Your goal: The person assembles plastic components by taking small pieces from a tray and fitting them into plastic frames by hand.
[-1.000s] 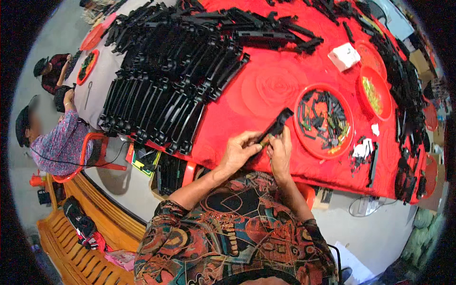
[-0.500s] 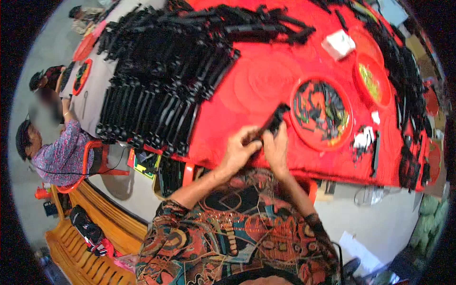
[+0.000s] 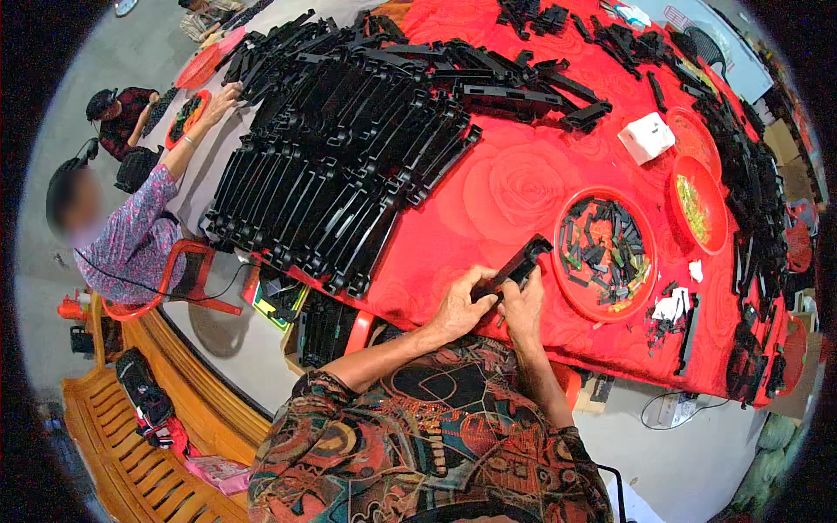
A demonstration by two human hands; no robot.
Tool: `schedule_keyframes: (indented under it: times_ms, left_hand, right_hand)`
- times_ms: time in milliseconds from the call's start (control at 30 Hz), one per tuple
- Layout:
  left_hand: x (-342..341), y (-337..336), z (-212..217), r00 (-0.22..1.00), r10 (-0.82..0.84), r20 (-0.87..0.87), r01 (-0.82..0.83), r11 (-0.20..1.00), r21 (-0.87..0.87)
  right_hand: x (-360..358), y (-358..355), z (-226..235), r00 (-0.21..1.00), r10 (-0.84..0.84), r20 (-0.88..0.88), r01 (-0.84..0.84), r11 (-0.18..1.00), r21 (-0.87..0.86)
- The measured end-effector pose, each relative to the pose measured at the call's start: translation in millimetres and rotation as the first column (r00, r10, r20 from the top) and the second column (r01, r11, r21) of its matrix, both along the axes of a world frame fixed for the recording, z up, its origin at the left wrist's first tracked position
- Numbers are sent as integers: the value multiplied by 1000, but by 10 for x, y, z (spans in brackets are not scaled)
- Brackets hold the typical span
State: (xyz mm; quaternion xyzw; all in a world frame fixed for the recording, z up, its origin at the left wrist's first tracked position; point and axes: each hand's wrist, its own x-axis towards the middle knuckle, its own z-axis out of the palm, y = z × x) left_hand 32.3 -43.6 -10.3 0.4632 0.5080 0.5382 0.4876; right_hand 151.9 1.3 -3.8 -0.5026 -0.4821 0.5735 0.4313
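Observation:
A long black plastic part [image 3: 527, 258] with a hooked far end is held over the front edge of the red-covered table [image 3: 501, 187]. My left hand [image 3: 462, 305] grips its near end, with thumb and fingers closed round it. My right hand [image 3: 521, 309] is closed on the same part from the right, its thumb pressed near the middle. Just right of the hands sits a round red basin [image 3: 608, 254] of small black, green and yellowish pieces. To the left, many similar black parts [image 3: 301, 205] lie stacked in rows.
A white box [image 3: 646, 138] and a red bowl of yellow-green bits [image 3: 697, 205] stand farther right. More black parts [image 3: 763, 253] line the right edge. At left, a person in a patterned shirt [image 3: 131, 244] sits on a red chair beside a wooden bench [image 3: 157, 436].
My view has shifted, so the table appears lower and farther right. Both hands still hold the black part. The seated person's arm now stretches toward the stacked parts.

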Motion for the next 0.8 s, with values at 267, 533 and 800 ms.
schedule_keyframes:
  times_ms: [267,533,800]
  left_hand:
    - [-21,64,43,969,87,-232,-82,996,32]
    - [-253,335,118,932,-2,-361,-19,998,-54]
    - [-548,663,154,621,-60,-781,176,982,66]
  right_hand:
    - [-108,-28,32,999,-35,0,35,997,-75]
    - [-40,17,-54,991,-56,-123,37,988,-151]
    - [160,129,384,878,-228,-421,262,965,24]
